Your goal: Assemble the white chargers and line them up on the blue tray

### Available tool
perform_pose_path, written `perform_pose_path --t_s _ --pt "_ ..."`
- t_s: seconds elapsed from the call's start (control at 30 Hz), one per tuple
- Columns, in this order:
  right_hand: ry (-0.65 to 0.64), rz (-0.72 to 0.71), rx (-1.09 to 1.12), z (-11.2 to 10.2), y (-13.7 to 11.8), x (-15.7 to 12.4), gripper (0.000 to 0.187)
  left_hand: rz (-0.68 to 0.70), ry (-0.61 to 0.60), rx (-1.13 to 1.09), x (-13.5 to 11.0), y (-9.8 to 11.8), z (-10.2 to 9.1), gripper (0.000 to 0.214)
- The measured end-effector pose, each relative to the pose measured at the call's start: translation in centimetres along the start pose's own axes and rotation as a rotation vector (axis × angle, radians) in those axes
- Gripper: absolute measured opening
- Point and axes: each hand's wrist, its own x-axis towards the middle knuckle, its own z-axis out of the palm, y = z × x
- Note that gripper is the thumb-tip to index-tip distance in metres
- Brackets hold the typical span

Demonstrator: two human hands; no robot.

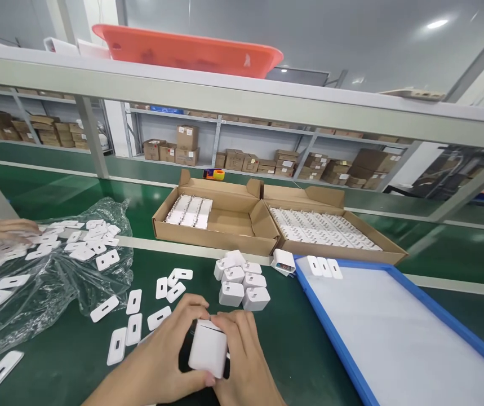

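Observation:
A white charger housing (208, 348) sits between my two hands above the green bench, with a thin seam line near its far end. My left hand (169, 355) is closed around its left side, thumb on the near edge. My right hand (242, 349) grips its right side, fingertips at the far top edge. Something dark shows beneath the housing; what it is cannot be made out. Just beyond stand several assembled white chargers (255, 299) in a cluster. Loose white end plates (134, 329) with slots lie to the left of my hands.
At the left, another person's hand (5, 230) rests among end plates on a clear plastic bag (70, 282). Two cardboard boxes (214, 241) with white parts stand behind. A blue-rimmed white tray (351, 327) is at right, three white pieces at its far corner. A shelf beam (242, 96) crosses overhead.

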Motion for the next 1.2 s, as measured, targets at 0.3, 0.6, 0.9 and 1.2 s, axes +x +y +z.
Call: perform_pose_path --t_s 0.3,0.6,0.9,1.2 --pt "-0.162 0.01 0.105 -1.2 0.6 -0.1 0.059 0.043 -0.049 0.244 -0.5 -1.0 -0.5 0.06" --pt "-0.059 -0.064 -0.093 -1.0 0.7 -0.3 0.046 -0.051 -0.043 -0.196 0.2 0.4 -0.4 0.05" --pt "-0.034 -0.272 -0.508 -0.8 0.2 0.9 0.041 -0.38 0.046 -0.91 1.0 0.5 0.4 0.033" --pt "-0.346 -0.122 -0.115 -1.4 -1.2 1.5 0.059 -0.337 0.017 -1.034 1.2 0.3 0.1 0.022"
